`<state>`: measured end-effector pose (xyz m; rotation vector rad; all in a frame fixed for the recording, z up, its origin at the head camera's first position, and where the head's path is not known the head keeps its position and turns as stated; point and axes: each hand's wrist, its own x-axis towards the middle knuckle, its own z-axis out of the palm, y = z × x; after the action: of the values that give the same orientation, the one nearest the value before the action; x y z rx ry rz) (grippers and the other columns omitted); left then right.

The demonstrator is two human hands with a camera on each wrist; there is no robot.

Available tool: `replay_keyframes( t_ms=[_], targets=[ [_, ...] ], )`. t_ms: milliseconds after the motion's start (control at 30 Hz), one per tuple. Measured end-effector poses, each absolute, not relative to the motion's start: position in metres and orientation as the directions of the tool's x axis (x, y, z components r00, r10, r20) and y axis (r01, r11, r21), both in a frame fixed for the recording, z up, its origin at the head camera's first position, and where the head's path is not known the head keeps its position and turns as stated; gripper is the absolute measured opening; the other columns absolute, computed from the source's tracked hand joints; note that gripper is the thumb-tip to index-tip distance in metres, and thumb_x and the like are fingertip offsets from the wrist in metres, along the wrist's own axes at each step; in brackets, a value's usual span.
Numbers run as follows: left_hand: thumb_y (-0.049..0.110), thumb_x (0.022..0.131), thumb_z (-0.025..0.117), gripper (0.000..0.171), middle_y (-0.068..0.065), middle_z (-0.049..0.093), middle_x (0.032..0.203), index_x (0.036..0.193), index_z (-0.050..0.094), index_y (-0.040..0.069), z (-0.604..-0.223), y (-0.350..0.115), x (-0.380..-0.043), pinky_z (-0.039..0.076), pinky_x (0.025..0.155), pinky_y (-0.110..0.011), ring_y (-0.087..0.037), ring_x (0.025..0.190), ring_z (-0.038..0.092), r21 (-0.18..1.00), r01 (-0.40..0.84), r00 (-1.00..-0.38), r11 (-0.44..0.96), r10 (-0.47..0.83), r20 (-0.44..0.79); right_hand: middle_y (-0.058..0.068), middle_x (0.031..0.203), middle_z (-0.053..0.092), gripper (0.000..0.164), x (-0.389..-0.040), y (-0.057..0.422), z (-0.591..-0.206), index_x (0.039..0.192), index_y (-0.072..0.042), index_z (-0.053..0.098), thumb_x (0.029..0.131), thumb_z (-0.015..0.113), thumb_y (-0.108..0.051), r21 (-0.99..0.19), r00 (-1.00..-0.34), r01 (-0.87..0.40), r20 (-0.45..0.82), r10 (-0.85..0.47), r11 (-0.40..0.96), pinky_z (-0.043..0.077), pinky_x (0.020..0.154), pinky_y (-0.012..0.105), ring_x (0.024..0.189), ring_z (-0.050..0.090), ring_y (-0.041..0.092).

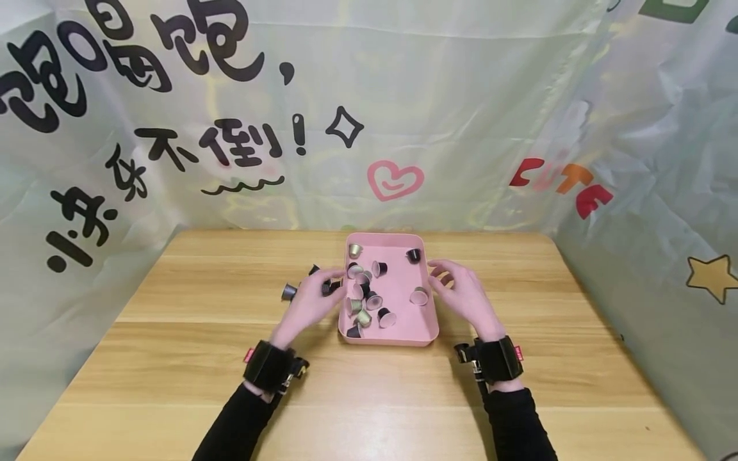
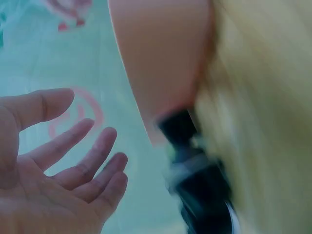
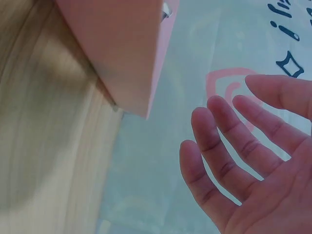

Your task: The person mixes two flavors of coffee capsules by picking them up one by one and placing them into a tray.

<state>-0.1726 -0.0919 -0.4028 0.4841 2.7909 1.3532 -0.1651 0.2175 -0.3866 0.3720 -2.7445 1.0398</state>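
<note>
A pink tray (image 1: 406,323) lies on the table with several coffee capsules in it, mostly along its left half; a pale one (image 1: 419,296) and a black one (image 1: 413,255) are on the right. My left hand (image 1: 311,299) is at the tray's left side, fingers relaxed and apart in the left wrist view. Dark capsules (image 2: 202,183), blurred there, stand on the table beside the tray wall (image 2: 163,53). My right hand (image 1: 464,298) is by the tray's right edge, fingers loosely bent with nothing in them; in the right wrist view they are apart from the tray's outer wall (image 3: 114,48).
A grey-blue capsule (image 1: 289,292) lies on the wooden table (image 1: 173,358) left of my left hand, with a dark one (image 1: 314,269) behind it. Printed cloth (image 1: 461,115) hangs behind the table and along both sides.
</note>
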Motion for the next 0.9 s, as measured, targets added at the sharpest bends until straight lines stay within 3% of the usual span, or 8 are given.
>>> replay_keyframes(
  t_ms=[100,200,233,567,700,900],
  targets=[
    [0.018,0.096,0.065,0.046,-0.021,0.057,0.144,0.139,0.057,0.003,-0.408,-0.114,-0.170,0.037,0.116,-0.060,-0.044,0.128,0.055,0.785,0.241,-0.967,0.571,0.208,0.146,0.014,0.105,0.072,0.035,-0.165,0.213,-0.381,0.130,-0.003,0.064,0.097,0.063,-0.014,-0.593,-0.941,-0.332,0.262,-0.215,0.734,0.053,0.073,0.033,0.090,0.068,0.028],
    [0.017,0.096,0.064,0.047,-0.023,0.054,0.146,0.140,0.055,0.002,-0.413,-0.131,-0.169,0.034,0.118,-0.061,-0.044,0.133,0.052,0.805,0.211,-0.975,0.555,0.175,0.135,0.011,0.106,0.073,0.036,-0.166,0.207,-0.373,0.132,-0.005,0.064,0.098,0.063,-0.016,-0.559,-0.927,-0.373,0.257,-0.273,0.740,0.052,0.076,0.034,0.092,0.068,0.025],
    [0.016,0.097,0.063,0.046,-0.023,0.054,0.146,0.140,0.056,0.002,-0.414,-0.134,-0.169,0.032,0.119,-0.061,-0.042,0.140,0.045,0.804,0.207,-0.977,0.557,0.165,0.137,0.010,0.108,0.073,0.036,-0.167,0.204,-0.369,0.133,-0.006,0.063,0.098,0.063,-0.016,-0.553,-0.924,-0.383,0.248,-0.292,0.740,0.052,0.076,0.034,0.093,0.067,0.024],
    [0.014,0.100,0.058,0.044,-0.023,0.053,0.147,0.141,0.053,0.001,-0.418,-0.152,-0.171,0.031,0.119,-0.061,-0.043,0.140,0.045,0.793,0.174,-0.983,0.583,0.147,0.108,0.015,0.121,0.071,0.037,-0.181,0.164,-0.342,0.131,-0.004,0.063,0.096,0.065,-0.016,-0.440,-0.850,-0.525,0.229,-0.474,0.729,0.056,0.082,0.040,0.097,0.068,0.027],
    [0.014,0.099,0.059,0.045,-0.026,0.053,0.146,0.141,0.053,-0.001,-0.419,-0.157,-0.171,0.033,0.118,-0.062,-0.045,0.139,0.045,0.791,0.174,-0.983,0.587,0.148,0.107,0.010,0.121,0.072,0.035,-0.189,0.147,-0.337,0.131,-0.007,0.064,0.097,0.064,-0.016,-0.424,-0.832,-0.548,0.191,-0.520,0.721,0.057,0.088,0.037,0.102,0.069,0.023],
    [0.014,0.099,0.060,0.049,-0.029,0.050,0.147,0.143,0.049,-0.004,-0.419,-0.160,-0.170,0.032,0.118,-0.062,-0.047,0.139,0.043,0.769,0.192,-0.978,0.609,0.186,0.097,0.008,0.113,0.073,0.029,-0.201,0.122,-0.333,0.125,-0.011,0.067,0.096,0.064,-0.015,-0.374,-0.785,-0.606,0.138,-0.604,0.702,0.054,0.077,0.030,0.085,0.067,0.019]
  ],
)
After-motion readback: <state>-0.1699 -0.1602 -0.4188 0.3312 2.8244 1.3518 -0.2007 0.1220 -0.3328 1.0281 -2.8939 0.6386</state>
